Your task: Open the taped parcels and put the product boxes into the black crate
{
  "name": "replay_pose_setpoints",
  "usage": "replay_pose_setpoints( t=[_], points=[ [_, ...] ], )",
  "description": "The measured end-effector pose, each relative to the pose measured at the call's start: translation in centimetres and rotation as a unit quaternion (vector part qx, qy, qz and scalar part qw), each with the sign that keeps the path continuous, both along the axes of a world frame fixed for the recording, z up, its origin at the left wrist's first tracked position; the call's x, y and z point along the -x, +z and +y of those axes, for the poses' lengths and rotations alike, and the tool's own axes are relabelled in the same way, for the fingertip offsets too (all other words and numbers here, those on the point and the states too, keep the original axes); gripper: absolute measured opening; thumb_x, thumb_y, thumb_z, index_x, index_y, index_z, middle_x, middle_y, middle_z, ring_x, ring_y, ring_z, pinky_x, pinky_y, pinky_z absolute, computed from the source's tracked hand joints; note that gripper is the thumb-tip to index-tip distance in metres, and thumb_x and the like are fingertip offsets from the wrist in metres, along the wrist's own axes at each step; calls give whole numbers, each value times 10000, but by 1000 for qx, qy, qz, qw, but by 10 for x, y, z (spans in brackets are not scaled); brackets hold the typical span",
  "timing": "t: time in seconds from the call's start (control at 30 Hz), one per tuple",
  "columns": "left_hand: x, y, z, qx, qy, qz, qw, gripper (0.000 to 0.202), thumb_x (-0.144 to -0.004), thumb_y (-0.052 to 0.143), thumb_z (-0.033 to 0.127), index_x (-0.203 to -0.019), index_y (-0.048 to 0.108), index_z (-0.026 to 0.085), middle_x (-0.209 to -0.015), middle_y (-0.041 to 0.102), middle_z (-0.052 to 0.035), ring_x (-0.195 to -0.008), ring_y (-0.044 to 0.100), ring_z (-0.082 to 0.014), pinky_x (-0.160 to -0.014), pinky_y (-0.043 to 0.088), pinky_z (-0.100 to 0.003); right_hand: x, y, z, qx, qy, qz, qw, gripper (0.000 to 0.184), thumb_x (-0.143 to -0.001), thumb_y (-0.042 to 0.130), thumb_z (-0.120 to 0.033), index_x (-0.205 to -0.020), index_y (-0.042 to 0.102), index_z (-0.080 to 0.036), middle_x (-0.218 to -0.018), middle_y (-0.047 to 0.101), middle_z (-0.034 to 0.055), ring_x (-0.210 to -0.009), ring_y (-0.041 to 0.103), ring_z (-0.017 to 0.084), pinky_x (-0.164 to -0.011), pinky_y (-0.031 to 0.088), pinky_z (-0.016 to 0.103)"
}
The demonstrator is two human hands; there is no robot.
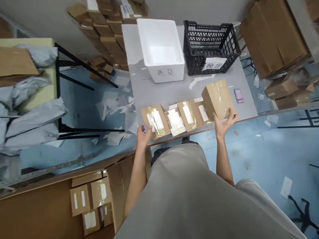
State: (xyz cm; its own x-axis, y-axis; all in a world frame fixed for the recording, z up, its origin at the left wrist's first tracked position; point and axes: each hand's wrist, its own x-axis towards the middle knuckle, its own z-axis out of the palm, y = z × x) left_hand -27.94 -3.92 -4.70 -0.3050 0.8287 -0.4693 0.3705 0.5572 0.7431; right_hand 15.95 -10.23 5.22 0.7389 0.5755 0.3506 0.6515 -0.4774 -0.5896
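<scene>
Several taped cardboard boxes stand in a row along the front edge of the grey table (139,88). My left hand (143,135) is at the row's left end, thumb against the lower left corner of the leftmost box (163,117), its fingers partly curled. At the other end, my right hand (224,124) grips the lower edge of a larger, plain box (219,98) with fingers and thumb spread along it. Between these two are a box with a white label (176,121) and another taped box (191,114). The boxes sit close together, slightly tilted.
A white bin (166,73) and a black crate (199,64) with handwritten labels occupy the table's back. A small pink item (238,95) lies right. A large carton (122,179) with boxes stands lower left. Scrap paper litters the floor; grey parcels (32,122) cover the left table.
</scene>
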Motion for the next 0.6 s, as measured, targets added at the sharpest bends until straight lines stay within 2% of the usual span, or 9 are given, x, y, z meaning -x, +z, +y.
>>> replay_pose_setpoints(
  t=[0.1,0.2,0.3,0.43,0.53,0.6],
  points=[
    [-10,-14,3,26,7,-14,1000,652,-978,795,457,-1543,653,165,-1642,736,-251,-1578,714,-426,-1393,544,-599,-47,-20,4,33,-40,32,998,950,-954,951,-537,-1737,551,-179,-1789,367,318,-1758,416,530,-1399,463,756],
    [-10,-21,2,31,17,-7,999,640,-961,808,517,-1485,684,171,-1606,764,-250,-1526,749,-419,-1385,550,-612,-72,-43,7,60,-56,58,995,928,-950,954,-482,-1719,561,-143,-1795,357,331,-1759,430,488,-1425,455,683],
    [-6,-25,2,39,23,-8,999,659,-972,795,547,-1506,687,177,-1634,756,-244,-1550,737,-405,-1385,552,-588,-76,-68,10,92,-56,87,990,910,-961,942,-445,-1716,559,-113,-1809,346,349,-1771,409,471,-1438,442,650],
    [-6,-25,0,57,17,-30,998,759,-1012,769,576,-1644,617,186,-1693,725,-232,-1600,707,-384,-1383,558,-558,-63,-94,10,139,-20,128,982,946,-929,942,-396,-1717,547,-52,-1821,336,374,-1776,400,450,-1467,408,574],
    [-8,-25,-5,55,40,-53,996,823,-1024,792,625,-1692,594,186,-1723,700,-244,-1617,697,-389,-1390,560,-539,-67,-100,4,174,19,164,971,990,-924,915,-400,-1752,500,-51,-1825,360,366,-1739,459,417,-1461,418,531],
    [-8,-27,-8,52,44,-74,995,906,-1033,779,726,-1737,564,198,-1769,664,-244,-1650,674,-377,-1399,553,-509,-86,-95,1,202,45,196,958,1005,-953,880,-433,-1789,456,-72,-1800,438,352,-1687,526,400,-1441,442,540]
  ],
)
